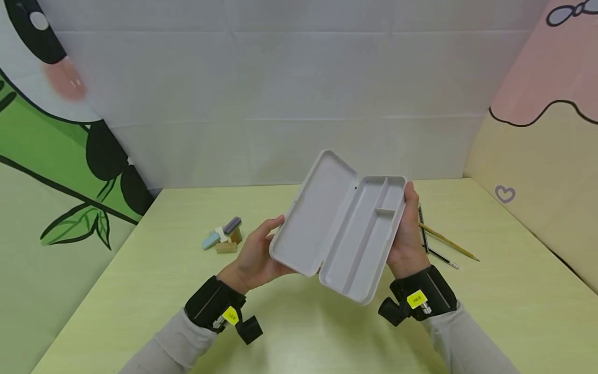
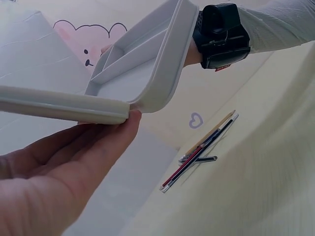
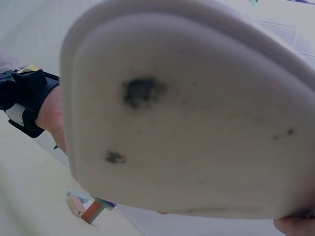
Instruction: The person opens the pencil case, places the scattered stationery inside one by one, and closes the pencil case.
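Note:
A white plastic pencil case [image 1: 359, 234], opened flat on its hinge, is held tilted above the table. Its lid [image 1: 315, 218] lies to the left, and its tray with three compartments lies to the right, with nothing in them. My left hand [image 1: 259, 257] holds the lid's outer edge, thumb at the rim and fingers underneath. In the left wrist view this hand [image 2: 74, 172] reaches beneath the lid near the hinge. My right hand [image 1: 408, 239] grips the tray's right side, its fingers mostly hidden behind. Dark smudges [image 3: 142, 92] mark the case's underside in the right wrist view.
Several small eraser-like blocks [image 1: 226, 247] are clustered on the table [image 1: 154, 301] at left. Pencils [image 1: 450, 242], one of them yellow, lie crossed at right, partly behind my right hand. A pale back wall [image 1: 289, 93] and printed side panels surround the table.

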Demonstrator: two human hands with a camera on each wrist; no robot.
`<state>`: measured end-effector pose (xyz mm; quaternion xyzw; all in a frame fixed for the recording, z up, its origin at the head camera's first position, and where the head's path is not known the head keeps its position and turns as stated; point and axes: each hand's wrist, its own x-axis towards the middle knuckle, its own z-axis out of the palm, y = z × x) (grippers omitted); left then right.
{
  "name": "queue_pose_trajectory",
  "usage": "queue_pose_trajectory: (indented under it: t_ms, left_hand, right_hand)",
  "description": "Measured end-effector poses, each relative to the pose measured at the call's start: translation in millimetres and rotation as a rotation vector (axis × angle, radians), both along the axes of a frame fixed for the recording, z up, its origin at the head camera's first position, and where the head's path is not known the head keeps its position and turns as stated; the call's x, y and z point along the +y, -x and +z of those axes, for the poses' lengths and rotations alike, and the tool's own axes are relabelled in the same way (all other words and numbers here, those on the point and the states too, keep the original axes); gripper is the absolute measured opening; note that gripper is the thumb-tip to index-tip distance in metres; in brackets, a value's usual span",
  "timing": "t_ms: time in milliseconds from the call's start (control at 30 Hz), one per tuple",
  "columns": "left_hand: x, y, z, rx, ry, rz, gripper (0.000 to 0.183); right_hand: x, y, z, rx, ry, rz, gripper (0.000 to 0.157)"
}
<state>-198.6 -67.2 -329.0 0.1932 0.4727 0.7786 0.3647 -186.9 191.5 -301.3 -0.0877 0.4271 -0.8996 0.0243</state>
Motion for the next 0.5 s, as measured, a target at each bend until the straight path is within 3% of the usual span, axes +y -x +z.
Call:
queue_pose_trajectory:
  t_ms: [300,400,500]
  left_hand:
    - [4.9,-1.2,-7.3,-0.016,-0.155,0.023,0.049]
    - [8.5,-3.9,-11.0,0.016,-0.180,0.078,0.046]
    - [13.2,-7.6,-12.3,0.095,-0.135,0.189,0.045]
  right_hand:
    - [1.9,6.7,-3.3,-0.049,0.053,-0.114,0.053]
    - [2.0,8.3,-4.7,-0.045,0.059,-0.148,0.052]
    - [1.7,8.9,-5.9,-0.033,0.067,-0.170,0.053]
